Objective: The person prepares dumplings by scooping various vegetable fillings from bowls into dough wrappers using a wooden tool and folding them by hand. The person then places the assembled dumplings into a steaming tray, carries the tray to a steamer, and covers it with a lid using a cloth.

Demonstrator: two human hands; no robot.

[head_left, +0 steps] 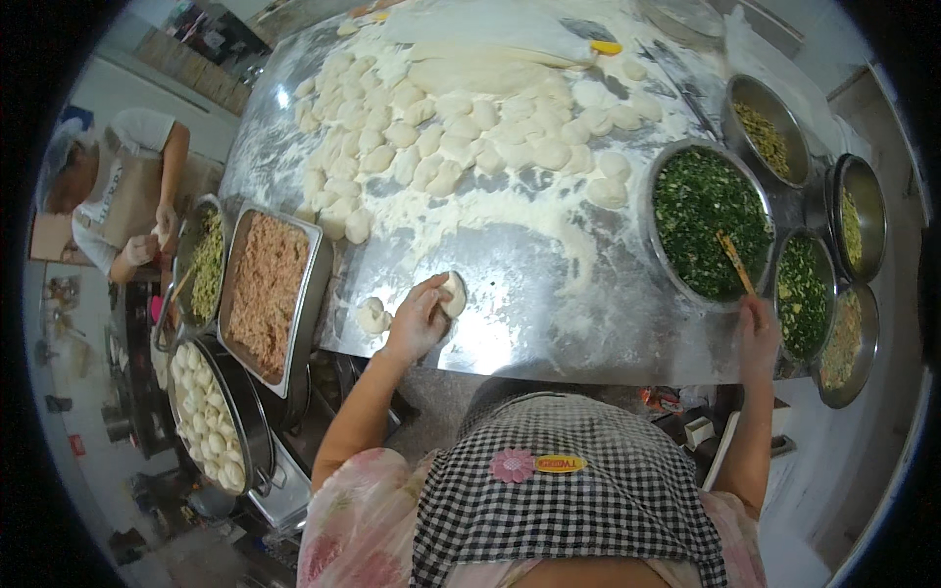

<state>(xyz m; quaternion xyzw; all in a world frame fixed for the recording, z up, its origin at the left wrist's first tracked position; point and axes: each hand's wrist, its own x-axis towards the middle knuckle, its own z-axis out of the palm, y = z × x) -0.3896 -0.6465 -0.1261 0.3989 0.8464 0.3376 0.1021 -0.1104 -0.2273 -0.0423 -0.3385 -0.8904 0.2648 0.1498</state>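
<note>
Over the near part of the floured metal table [529, 272], my left hand [419, 323] holds a piece of dough [454, 295], cupped by the fingers. A shaped dough bun [373, 316] sits on the metal just left of that hand. At the right, my right hand [757, 323] grips the lower end of a wooden filling stick [735, 261]. The stick's far end rests in chopped greens [698, 213] inside a large steel bowl [656, 253]. Many flattened dough rounds [448, 136] lie spread across the flour beyond my hands.
Several bowls of filling stand at the right, one holding greens with yellow bits [801, 294]. To the left are a steel pan [312, 257] of minced filling and a round steamer [246, 419] with buns. A co-worker [125, 191] handles dough there. Sheeting [485, 29] covers dough at the back.
</note>
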